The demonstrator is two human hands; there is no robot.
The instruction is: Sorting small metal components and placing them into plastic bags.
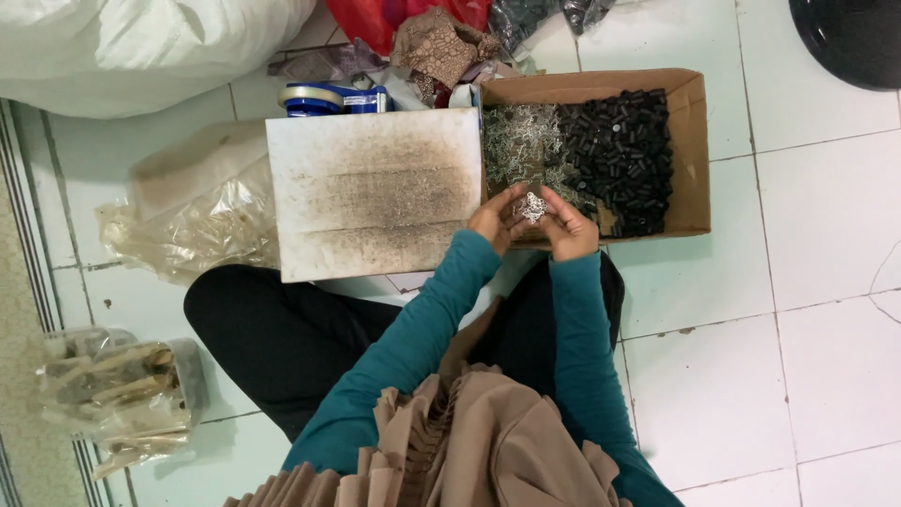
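I sit on a tiled floor in teal sleeves. My left hand (pixel 495 218) and my right hand (pixel 566 225) meet at the near edge of a shallow cardboard box (pixel 690 141). Between their fingertips they pinch a small cluster of silvery metal clips (pixel 533 207). Inside the box lies a heap of the same silvery clips (pixel 521 141) on the left and a pile of small black cylinders (pixel 619 155) on the right.
A stained white board (pixel 375 192) lies left of the box. Beyond it are a tape dispenser (pixel 328 97), crumpled cloth and bags. Clear plastic bags (pixel 188 225) sit on the left, another bag (pixel 117 390) at lower left. A dark round object (pixel 849 38) is at top right.
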